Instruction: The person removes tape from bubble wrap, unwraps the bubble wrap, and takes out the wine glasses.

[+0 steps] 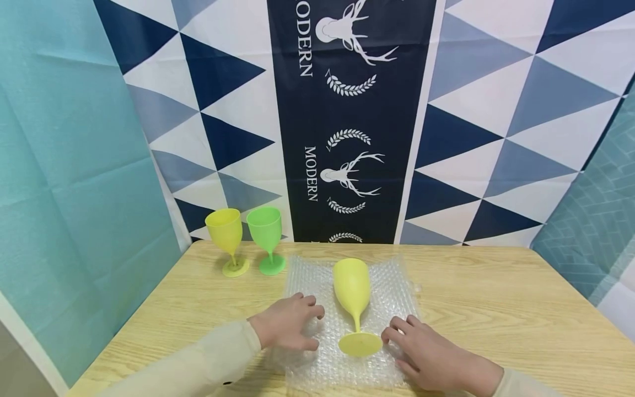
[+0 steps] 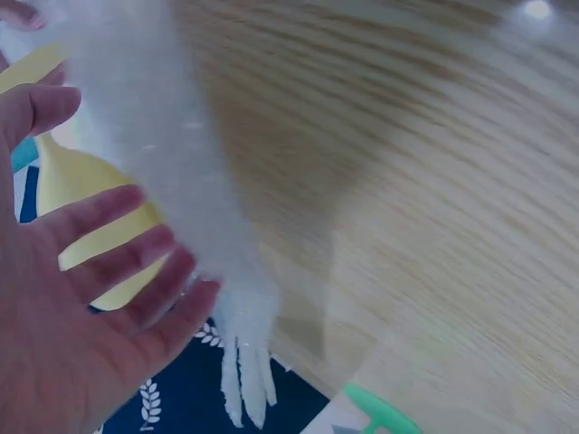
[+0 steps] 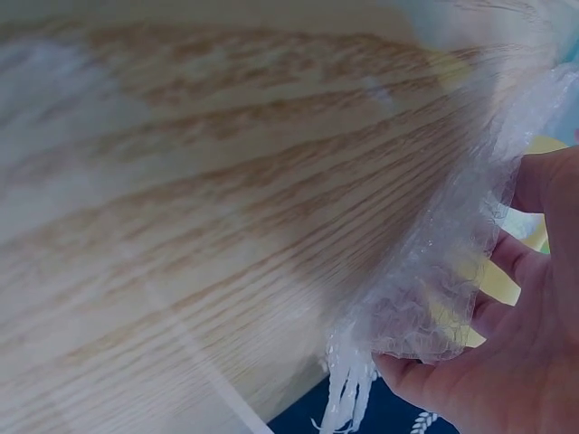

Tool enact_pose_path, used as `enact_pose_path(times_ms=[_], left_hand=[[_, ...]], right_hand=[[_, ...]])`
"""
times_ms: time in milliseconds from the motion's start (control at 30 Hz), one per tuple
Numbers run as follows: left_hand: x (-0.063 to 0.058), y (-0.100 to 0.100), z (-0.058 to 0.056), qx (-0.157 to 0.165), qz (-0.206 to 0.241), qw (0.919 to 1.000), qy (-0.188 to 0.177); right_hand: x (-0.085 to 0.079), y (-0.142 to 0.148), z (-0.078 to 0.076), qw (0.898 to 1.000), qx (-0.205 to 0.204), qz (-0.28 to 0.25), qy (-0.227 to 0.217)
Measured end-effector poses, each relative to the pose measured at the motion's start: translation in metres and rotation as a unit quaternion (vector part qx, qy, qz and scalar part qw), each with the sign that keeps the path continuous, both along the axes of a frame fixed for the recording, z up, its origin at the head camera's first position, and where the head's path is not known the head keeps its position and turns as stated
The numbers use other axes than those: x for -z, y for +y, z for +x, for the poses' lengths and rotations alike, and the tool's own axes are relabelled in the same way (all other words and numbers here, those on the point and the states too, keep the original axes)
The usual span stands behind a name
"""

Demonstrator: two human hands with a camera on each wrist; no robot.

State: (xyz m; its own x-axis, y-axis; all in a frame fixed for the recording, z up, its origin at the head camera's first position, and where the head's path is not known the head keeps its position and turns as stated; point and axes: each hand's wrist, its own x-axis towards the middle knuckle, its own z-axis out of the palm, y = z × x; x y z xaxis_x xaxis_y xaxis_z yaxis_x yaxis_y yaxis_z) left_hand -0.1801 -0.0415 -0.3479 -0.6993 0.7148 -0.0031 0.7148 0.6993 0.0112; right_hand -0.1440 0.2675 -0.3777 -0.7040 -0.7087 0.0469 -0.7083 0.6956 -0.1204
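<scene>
A yellow plastic goblet [image 1: 352,286] lies on its side on a sheet of bubble wrap [image 1: 317,369], its bowl pointing to the back and its round foot towards the front. Left of the goblet, my left hand [image 1: 290,322] is over the wrap with its fingers spread. In the left wrist view that hand's fingers [image 2: 99,217] overlap the goblet, with nothing held in them. My right hand [image 1: 429,353] is at the wrap's right side, its fingertips close to the goblet's foot. The wrap's edge [image 3: 425,298] runs alongside those loosely bent fingers in the right wrist view.
Another yellow goblet [image 1: 225,231] and a green goblet [image 1: 266,229] stand upright at the back left of the wooden table [image 1: 496,309]. A patterned curtain [image 1: 347,110] hangs behind the table, with a teal cloth [image 1: 74,165] on the left.
</scene>
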Motion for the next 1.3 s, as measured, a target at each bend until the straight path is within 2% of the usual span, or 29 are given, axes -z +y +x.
enact_pose_path(times_ms=[133,233,367,467,533,600,700,833,900,1000,1067,1167,1233,1300], left_hand=[[-0.006,0.004,-0.004,-0.034,-0.003,0.998,-0.052],[-0.012,0.007,-0.009,-0.068,0.015,0.9896,-0.126],[-0.022,0.011,-0.018,-0.118,0.053,0.9654,-0.227],[-0.029,0.015,-0.024,-0.145,0.078,0.9489,-0.27],[-0.031,0.017,-0.029,-0.158,0.107,0.9329,-0.306],[-0.032,0.019,-0.034,-0.17,0.141,0.9116,-0.347],[-0.032,0.023,-0.041,-0.196,0.189,0.8739,-0.403],[-0.031,0.03,-0.049,-0.235,0.249,0.8259,-0.448],[-0.029,0.034,-0.054,-0.258,0.284,0.7973,-0.466],[-0.026,0.039,-0.059,-0.292,0.339,0.7527,-0.483],[-0.024,0.043,-0.063,-0.319,0.377,0.7179,-0.491],[-0.02,0.05,-0.068,-0.352,0.425,0.6716,-0.494],[-0.019,0.055,-0.071,-0.367,0.45,0.6478,-0.493],[-0.019,0.06,-0.073,-0.381,0.465,0.6278,-0.494]], right_hand=[[-0.001,-0.001,0.0,1.0,0.002,-0.003,-0.003],[-0.002,-0.001,0.001,1.0,0.002,-0.005,-0.004],[-0.002,-0.001,0.001,1.0,0.001,-0.007,-0.006],[-0.002,-0.001,0.0,1.0,0.003,-0.007,-0.009],[-0.002,-0.001,0.0,1.0,0.003,-0.006,-0.011],[-0.001,0.0,0.0,1.0,0.003,-0.006,-0.012],[-0.001,0.0,0.0,1.0,0.0,-0.007,-0.008],[-0.001,0.0,0.0,1.0,0.002,-0.008,-0.01],[-0.001,0.0,0.001,1.0,0.007,-0.006,-0.015],[-0.002,0.0,0.002,1.0,0.013,-0.004,-0.016],[-0.002,0.0,0.002,1.0,0.013,-0.003,-0.014],[-0.002,-0.001,0.001,1.0,0.008,-0.006,-0.01],[-0.002,-0.001,0.001,1.0,0.005,-0.007,-0.009],[-0.002,-0.001,0.0,1.0,0.004,-0.008,-0.015]])
